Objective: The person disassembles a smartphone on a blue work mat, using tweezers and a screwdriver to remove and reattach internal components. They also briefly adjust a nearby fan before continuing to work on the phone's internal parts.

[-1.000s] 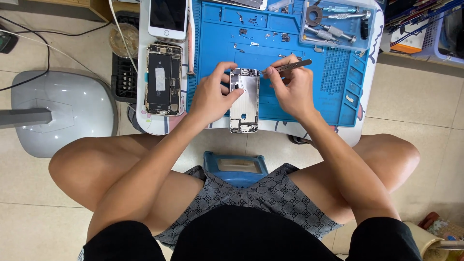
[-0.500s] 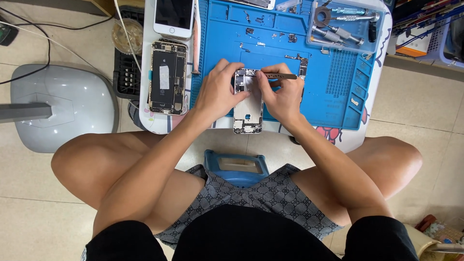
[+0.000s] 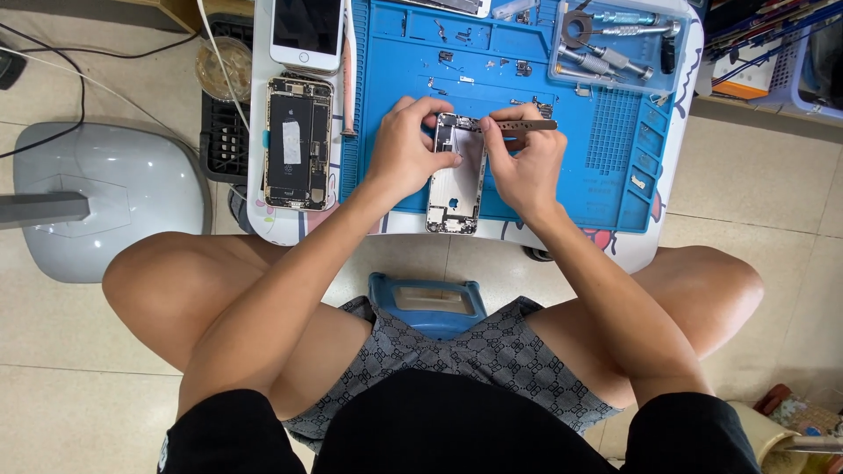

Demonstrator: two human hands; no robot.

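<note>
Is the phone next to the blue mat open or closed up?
Open. The dark phone beside the blue mat lies face up with no screen, so its battery and inner parts show.

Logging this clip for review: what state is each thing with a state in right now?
Silver phone housing: opened, flat on the blue mat.
Left hand: gripping the housing's top.
Right hand: pinching grey metal tweezers.
Second opened phone: internals exposed.
White phone: screen dark.
Clear plastic tool tray: open.
</note>
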